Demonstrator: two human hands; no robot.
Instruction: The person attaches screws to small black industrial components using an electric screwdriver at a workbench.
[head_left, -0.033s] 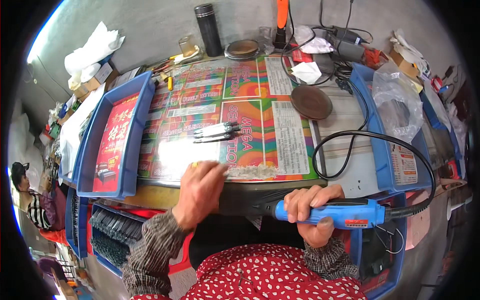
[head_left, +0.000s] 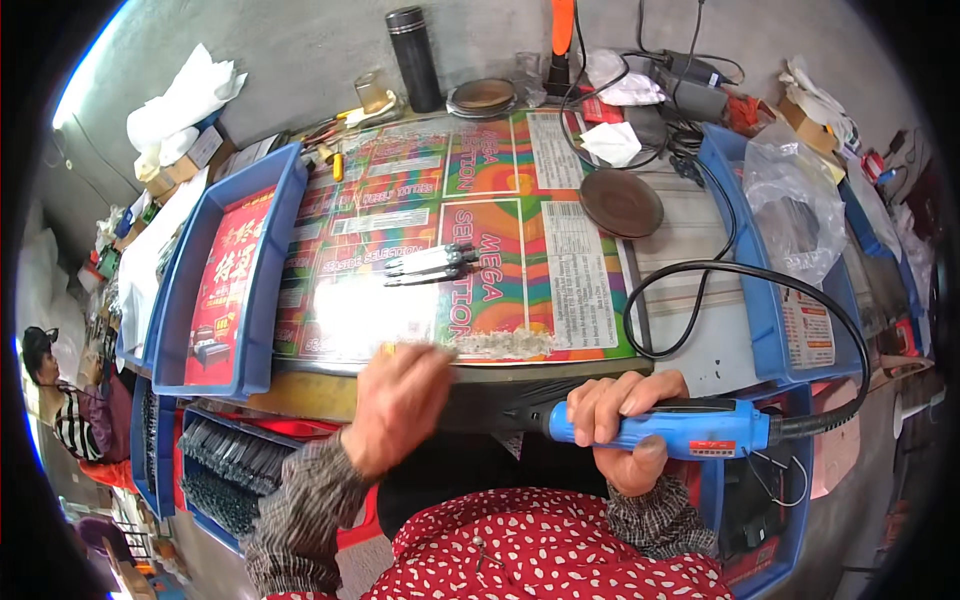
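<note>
My right hand [head_left: 625, 425] is wrapped round a blue corded electric screwdriver [head_left: 715, 425], held level at the front edge of the table with its black nose toward the left. Across from that nose is my left hand [head_left: 400, 408], its fingers curled together over the table's front edge. They are slightly blurred, and whatever they may hold is hidden. Beyond my hands, a small bunch of slim black-and-white pen-like pieces [head_left: 432, 264] lies on the colourful printed table cover [head_left: 400, 225].
Blue trays [head_left: 262, 290] flank the table, and one at lower left holds many dark thin pieces [head_left: 235, 455]. A black cord [head_left: 745, 265] loops over the right side. A brown round dish [head_left: 621, 203] and a black flask [head_left: 414, 60] stand farther back. Another person [head_left: 75, 400] sits at far left.
My left hand has shifted very slightly, its fingers a touch lower. The right hand and the screwdriver look unchanged.
</note>
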